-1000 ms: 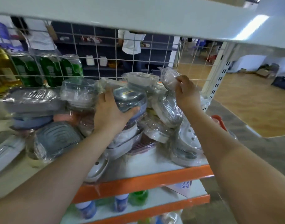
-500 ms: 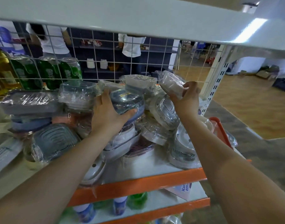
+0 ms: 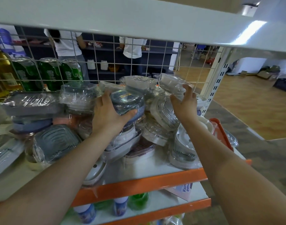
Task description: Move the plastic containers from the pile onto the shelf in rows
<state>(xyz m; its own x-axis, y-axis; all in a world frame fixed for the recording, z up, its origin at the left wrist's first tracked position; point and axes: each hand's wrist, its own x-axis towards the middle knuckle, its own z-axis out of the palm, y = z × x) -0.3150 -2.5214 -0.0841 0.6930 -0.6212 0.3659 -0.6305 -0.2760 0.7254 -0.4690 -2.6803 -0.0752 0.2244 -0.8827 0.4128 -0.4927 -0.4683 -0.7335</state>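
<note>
The shelf (image 3: 139, 184) carries a loose heap of wrapped containers. To do this well, steady the stack while seating the top one flat, in line. The left hand (image 3: 109, 116) reaches in, grip curled round a grey-blue container (image 3: 127, 103) mid-heap. The right hand (image 3: 185, 103), fingers spread and slack, touches a white container (image 3: 171, 83) perched near the wire back.

A shop: a retail shelf (image 3: 139, 184) with orange edges and a wire-grid back (image 3: 139, 62) carries shrink-wrapped plastic containers (image 3: 77, 98), with green bottles (image 3: 49, 73) beside them and more bottles (image 3: 119, 207) on the tier below. Beyond the grid, people in white shirts (image 3: 132, 47) stand at dark shelving (image 3: 106, 51).
</note>
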